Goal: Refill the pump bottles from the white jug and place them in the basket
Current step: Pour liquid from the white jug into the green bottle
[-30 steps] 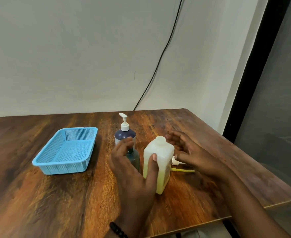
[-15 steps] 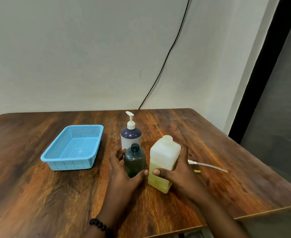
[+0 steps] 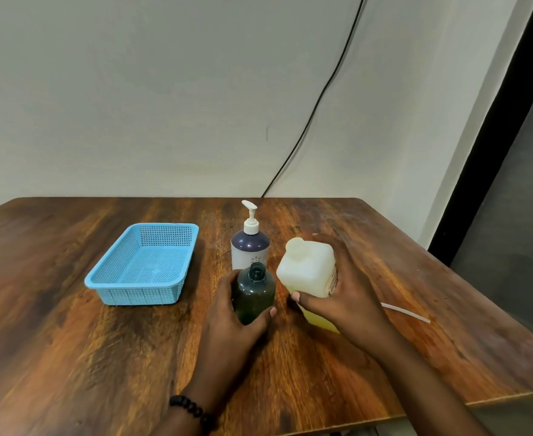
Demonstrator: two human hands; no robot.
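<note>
A: Where's the white jug (image 3: 307, 267)?
B: In the right hand (image 3: 343, 297), tipped toward the open dark green bottle (image 3: 254, 294), base just off the worktop (image 3: 70, 357), by my reading.
A: And the other grip?
B: The left hand (image 3: 230, 313) is clasped around that bottle, which stands upright.
A: So which step?
B: Pouring is about to start, I'd judge. Next, the jug's mouth must line up over the narrow neck. The capped pump bottle (image 3: 250, 247) waits behind; the blue basket (image 3: 145, 265) lies empty, well left.

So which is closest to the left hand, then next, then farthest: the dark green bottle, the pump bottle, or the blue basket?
1. Dark green bottle: held in the left hand.
2. Pump bottle: standing just behind it.
3. Blue basket: off to the left, farthest.
</note>
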